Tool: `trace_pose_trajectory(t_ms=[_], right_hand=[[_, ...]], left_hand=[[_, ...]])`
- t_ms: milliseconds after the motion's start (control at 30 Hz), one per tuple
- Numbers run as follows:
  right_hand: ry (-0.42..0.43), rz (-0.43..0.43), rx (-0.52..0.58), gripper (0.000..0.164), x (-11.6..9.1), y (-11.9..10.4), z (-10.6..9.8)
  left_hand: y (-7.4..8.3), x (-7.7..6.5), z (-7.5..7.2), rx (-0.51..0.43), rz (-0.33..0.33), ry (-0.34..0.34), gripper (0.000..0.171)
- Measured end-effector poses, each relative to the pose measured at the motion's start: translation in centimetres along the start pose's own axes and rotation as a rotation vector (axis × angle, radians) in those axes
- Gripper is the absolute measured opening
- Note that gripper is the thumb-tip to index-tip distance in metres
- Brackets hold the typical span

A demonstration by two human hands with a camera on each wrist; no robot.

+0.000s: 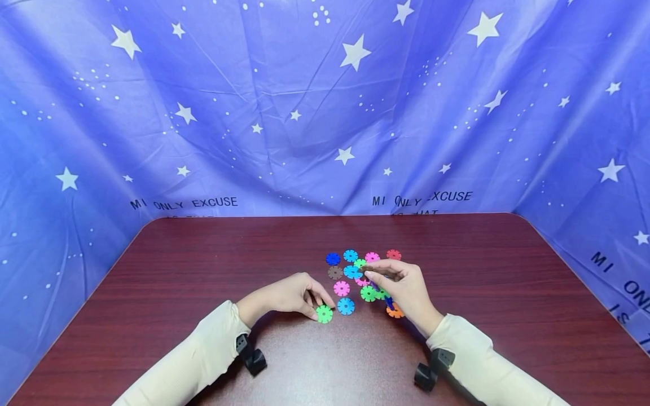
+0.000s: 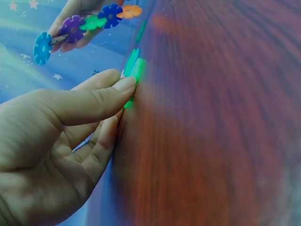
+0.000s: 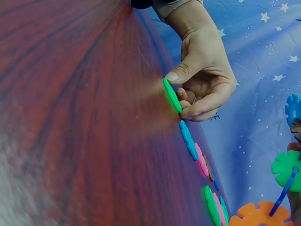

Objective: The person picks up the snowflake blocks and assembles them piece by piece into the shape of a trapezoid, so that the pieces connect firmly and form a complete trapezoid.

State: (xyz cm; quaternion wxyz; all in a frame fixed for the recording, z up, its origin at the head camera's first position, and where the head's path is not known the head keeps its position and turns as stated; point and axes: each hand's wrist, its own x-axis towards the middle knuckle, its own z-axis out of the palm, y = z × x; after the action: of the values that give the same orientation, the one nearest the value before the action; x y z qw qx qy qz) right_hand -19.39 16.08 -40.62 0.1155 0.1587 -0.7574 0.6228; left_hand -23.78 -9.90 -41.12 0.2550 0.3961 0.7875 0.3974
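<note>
My left hand [image 1: 286, 294] is low over the table, pinching a green notched disc [image 1: 324, 314] by its edges between thumb and finger. The right wrist view shows that green disc [image 3: 172, 95] nearly flat at the tabletop. My right hand [image 1: 410, 287] holds up a chain of interlocked discs above the table. In the left wrist view the chain runs from a light blue disc [image 2: 43, 48] through a brown one seen edge-on, a purple disc [image 2: 73, 28], a green one and a dark blue disc [image 2: 111, 16] to an orange disc [image 2: 129, 11].
Several loose discs lie left of and behind the right hand, among them a light blue disc [image 1: 346, 306], a pink disc [image 1: 341, 288], a brown disc [image 1: 334, 273] and a red disc [image 1: 393, 255]. A starry blue curtain [image 1: 304, 113] surrounds the dark red table [image 1: 203, 254].
</note>
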Motion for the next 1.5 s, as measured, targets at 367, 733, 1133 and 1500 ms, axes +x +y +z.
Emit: trace_pose_trajectory(t_ms=[367, 733, 1133, 1500], right_hand=[[0.005, -0.010, 0.011, 0.016, 0.0, 0.2, 0.1], [0.015, -0.013, 0.038, 0.017, 0.0, 0.1, 0.2], [0.020, -0.003, 0.045, 0.017, 0.0, 0.4, 0.3], [0.037, -0.013, 0.048, 0.017, 0.2, 0.0, 0.3]], left_hand=[[-0.2, 0.3, 0.0, -0.007, 0.011, 0.010, 0.030], [-0.2, 0.1, -0.1, -0.055, -0.014, 0.016, 0.021], [0.0, 0.0, -0.4, -0.127, 0.003, 0.100, 0.015], [3.3, 0.5, -0.6, -0.171, 0.018, 0.570, 0.013]])
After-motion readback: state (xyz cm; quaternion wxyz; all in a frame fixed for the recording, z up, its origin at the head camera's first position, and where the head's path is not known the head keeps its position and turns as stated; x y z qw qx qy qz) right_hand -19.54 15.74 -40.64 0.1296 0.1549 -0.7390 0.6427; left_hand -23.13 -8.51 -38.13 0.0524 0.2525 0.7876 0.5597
